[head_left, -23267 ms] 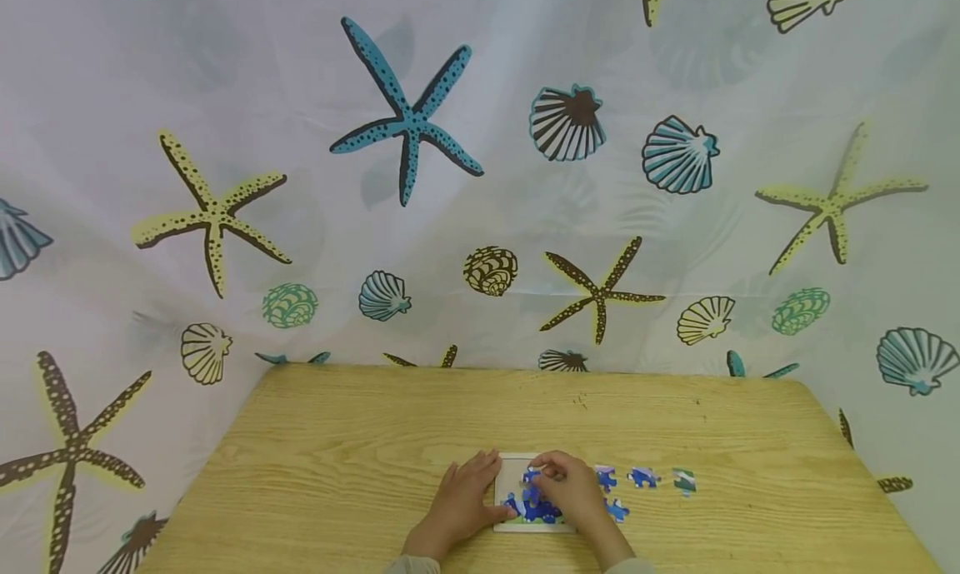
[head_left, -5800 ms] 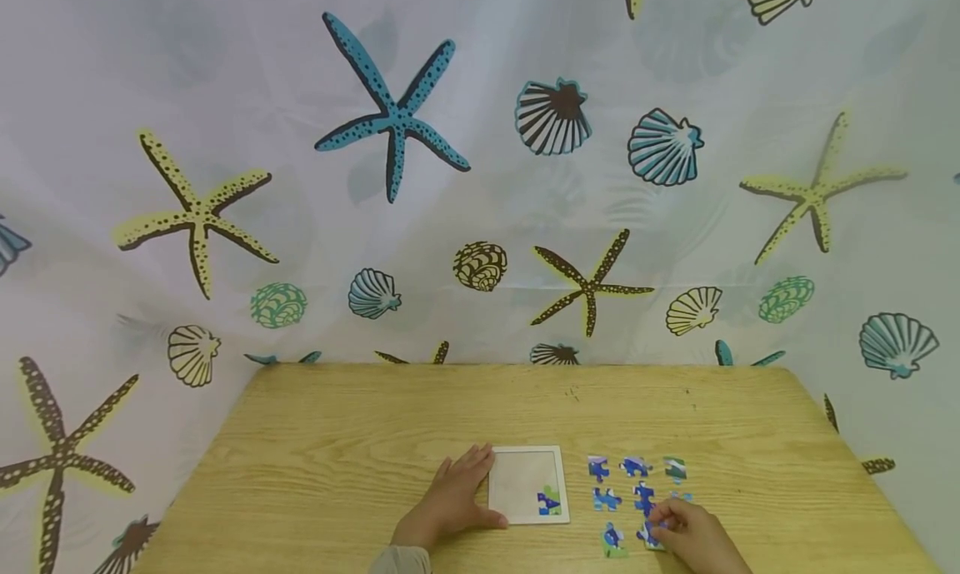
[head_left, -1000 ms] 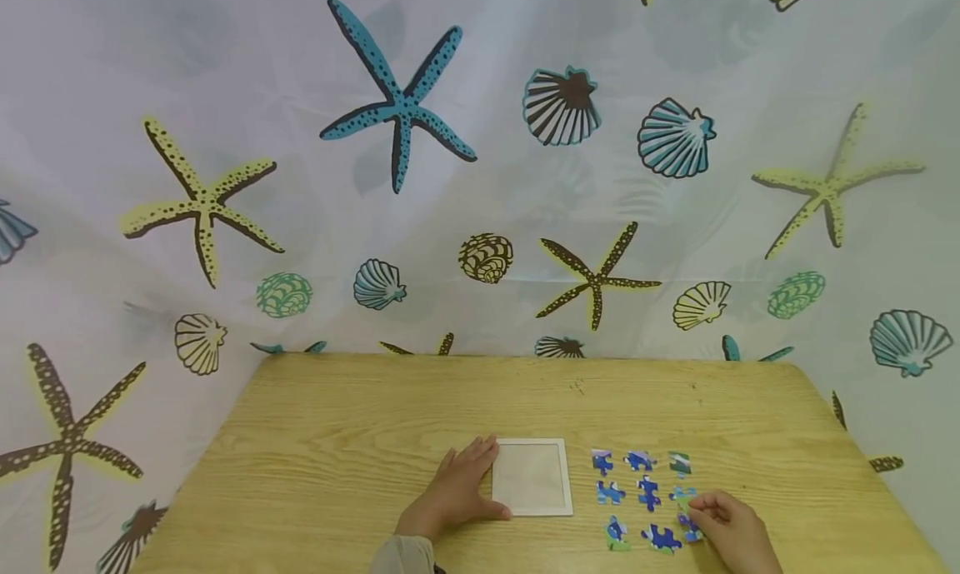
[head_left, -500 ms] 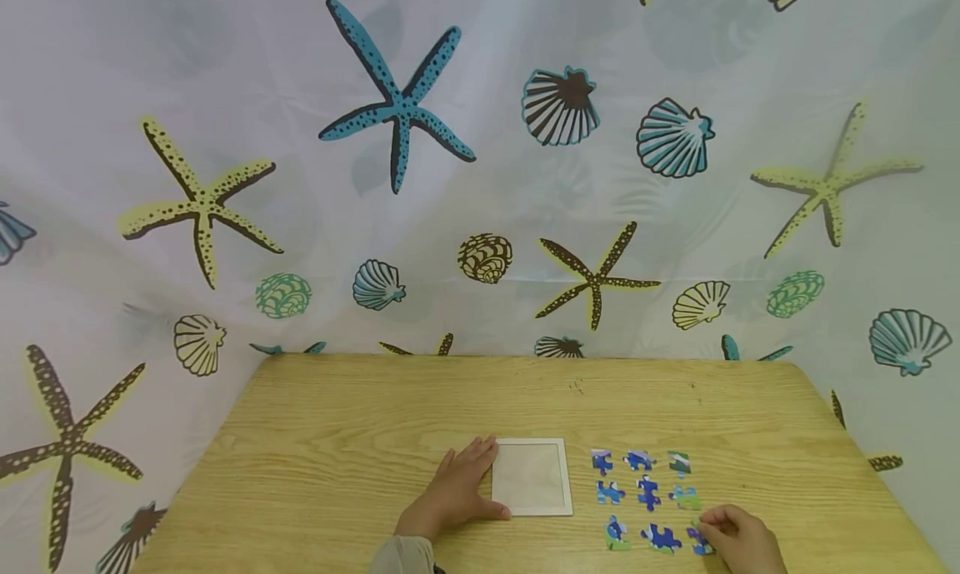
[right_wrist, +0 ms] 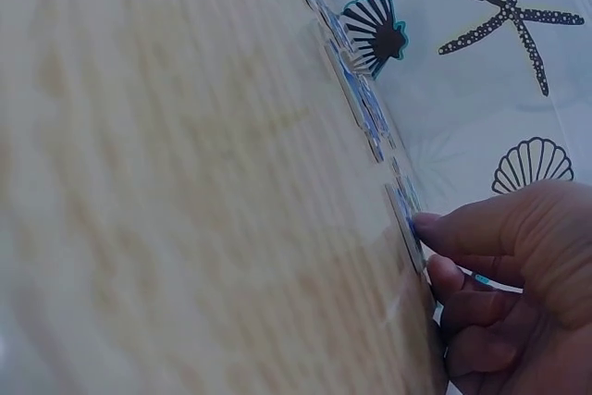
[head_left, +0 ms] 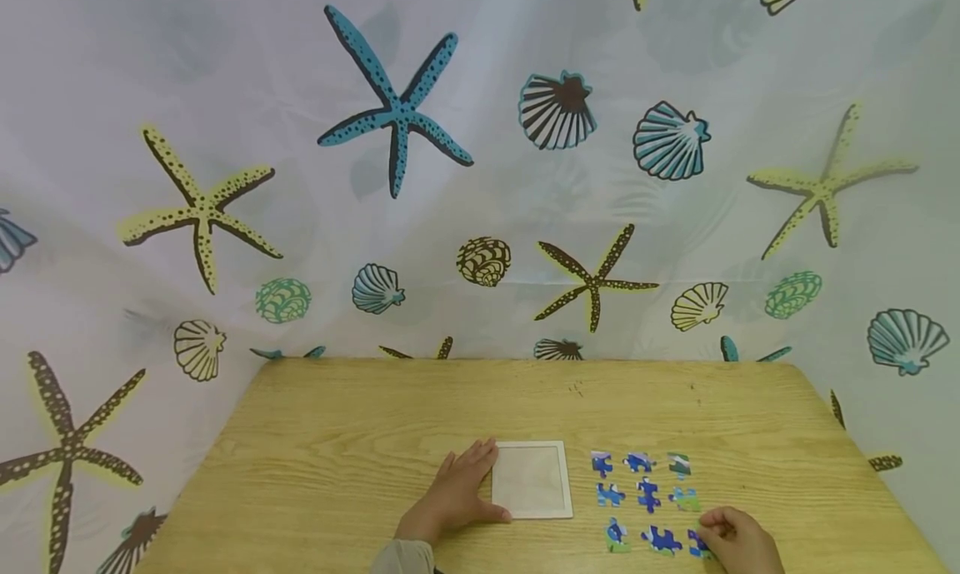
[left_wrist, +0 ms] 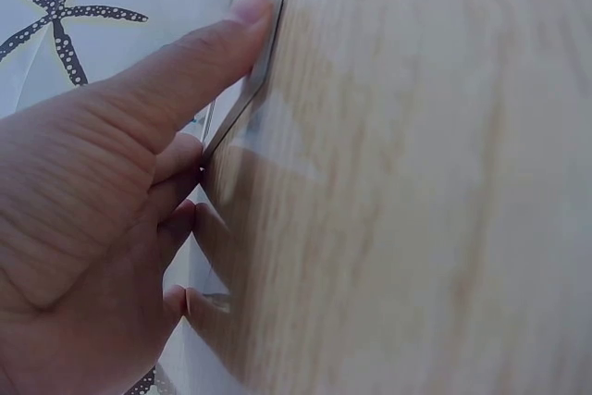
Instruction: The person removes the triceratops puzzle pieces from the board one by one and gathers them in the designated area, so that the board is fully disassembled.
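A square white puzzle tray (head_left: 567,482) lies on the table, its plain beige base showing. My left hand (head_left: 453,495) rests along its left side, fingers stretched toward the far corner and thumb at the near corner. The left wrist view shows that thumb (left_wrist: 199,62) on the tray's edge. To the right, blue and green jigsaw pieces (head_left: 648,495) lie flat in three rows. My right hand (head_left: 741,542) pinches the jigsaw piece (head_left: 697,544) at the near right of the group, partly covering it. In the right wrist view, the thumb (right_wrist: 453,231) meets this piece's edge, other fingers curled below.
The wood-grain table (head_left: 360,441) extends around the tray and the pieces. A pale curtain (head_left: 465,199) printed with starfish and shells hangs behind the table and at both sides.
Earlier, pieces lay inside the tray; now they lie in rows at its right. Over the last second my right hand moved slightly nearer with the corner piece, separating it from the piece above. Left hand stayed.
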`<state>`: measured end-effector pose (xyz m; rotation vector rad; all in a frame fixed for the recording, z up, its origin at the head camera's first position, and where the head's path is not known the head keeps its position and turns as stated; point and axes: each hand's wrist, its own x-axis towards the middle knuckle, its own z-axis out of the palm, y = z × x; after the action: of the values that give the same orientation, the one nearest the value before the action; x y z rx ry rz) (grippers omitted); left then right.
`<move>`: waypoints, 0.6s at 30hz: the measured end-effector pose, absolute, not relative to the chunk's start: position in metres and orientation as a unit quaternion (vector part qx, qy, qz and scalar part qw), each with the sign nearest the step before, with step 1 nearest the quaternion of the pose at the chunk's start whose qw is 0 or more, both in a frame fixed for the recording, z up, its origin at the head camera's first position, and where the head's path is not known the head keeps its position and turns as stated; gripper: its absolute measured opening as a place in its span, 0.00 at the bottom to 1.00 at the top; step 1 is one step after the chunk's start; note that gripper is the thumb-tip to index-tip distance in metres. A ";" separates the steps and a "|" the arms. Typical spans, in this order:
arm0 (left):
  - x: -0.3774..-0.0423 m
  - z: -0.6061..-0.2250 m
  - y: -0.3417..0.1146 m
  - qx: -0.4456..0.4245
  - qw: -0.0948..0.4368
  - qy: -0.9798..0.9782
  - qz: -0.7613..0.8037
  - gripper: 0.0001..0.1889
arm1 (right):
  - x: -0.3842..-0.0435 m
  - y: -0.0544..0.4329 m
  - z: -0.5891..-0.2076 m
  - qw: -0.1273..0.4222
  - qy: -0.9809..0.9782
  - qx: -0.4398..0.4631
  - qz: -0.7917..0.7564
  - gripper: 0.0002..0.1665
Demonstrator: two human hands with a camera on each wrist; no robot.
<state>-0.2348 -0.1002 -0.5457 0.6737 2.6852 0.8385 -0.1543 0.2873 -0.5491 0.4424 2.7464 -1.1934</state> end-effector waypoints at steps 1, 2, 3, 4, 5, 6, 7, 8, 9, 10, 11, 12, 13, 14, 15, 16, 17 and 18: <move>-0.236 -0.546 -0.100 0.231 0.125 0.921 0.287 0.54 | -0.155 0.287 -0.549 0.060 0.905 0.150 -0.394 0.05; -0.236 -0.547 -0.100 0.231 0.126 0.921 0.288 0.54 | -0.156 0.287 -0.549 0.062 0.904 0.153 -0.395 0.05; -0.237 -0.547 -0.100 0.231 0.126 0.921 0.288 0.54 | -0.156 0.287 -0.550 0.065 0.903 0.157 -0.395 0.05; -0.237 -0.548 -0.100 0.230 0.127 0.921 0.287 0.54 | -0.157 0.287 -0.550 0.067 0.902 0.161 -0.396 0.05; -0.238 -0.549 -0.101 0.230 0.127 0.921 0.287 0.54 | -0.158 0.286 -0.551 0.071 0.900 0.165 -0.397 0.05; -0.238 -0.550 -0.101 0.230 0.128 0.921 0.288 0.54 | -0.158 0.286 -0.551 0.073 0.900 0.168 -0.396 0.05; -0.238 -0.551 -0.101 0.230 0.130 0.920 0.289 0.54 | -0.159 0.286 -0.552 0.074 0.900 0.168 -0.396 0.05; -0.238 -0.551 -0.102 0.230 0.130 0.920 0.290 0.55 | -0.159 0.286 -0.553 0.075 0.899 0.169 -0.398 0.05; -0.239 -0.551 -0.102 0.230 0.131 0.919 0.291 0.55 | -0.159 0.286 -0.554 0.075 0.898 0.170 -0.399 0.05; -0.238 -0.552 -0.102 0.231 0.132 0.919 0.293 0.55 | -0.159 0.286 -0.555 0.075 0.897 0.171 -0.401 0.06; -0.238 -0.552 -0.102 0.231 0.133 0.918 0.294 0.55 | -0.158 0.286 -0.556 0.074 0.896 0.171 -0.403 0.06; -0.237 -0.552 -0.102 0.230 0.134 0.918 0.294 0.54 | -0.158 0.286 -0.557 0.073 0.895 0.172 -0.406 0.06; -0.237 -0.551 -0.102 0.230 0.134 0.918 0.294 0.54 | -0.158 0.287 -0.558 0.073 0.893 0.174 -0.409 0.06; -0.237 -0.551 -0.102 0.230 0.134 0.919 0.293 0.54 | -0.157 0.288 -0.558 0.072 0.890 0.177 -0.413 0.07; -0.236 -0.550 -0.101 0.229 0.134 0.919 0.292 0.54 | -0.157 0.288 -0.559 0.072 0.889 0.178 -0.416 0.07; -0.236 -0.549 -0.101 0.229 0.134 0.919 0.293 0.54 | -0.156 0.289 -0.559 0.072 0.887 0.178 -0.420 0.08; -0.236 -0.549 -0.101 0.229 0.134 0.918 0.293 0.54 | -0.156 0.290 -0.559 0.072 0.886 0.178 -0.423 0.10; -0.236 -0.548 -0.100 0.229 0.135 0.918 0.294 0.54 | -0.156 0.291 -0.558 0.073 0.885 0.179 -0.424 0.11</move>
<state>-0.2355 -0.1004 -0.5484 0.6638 2.6606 0.8511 -0.1558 0.2906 -0.5581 0.5373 2.6590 -1.2725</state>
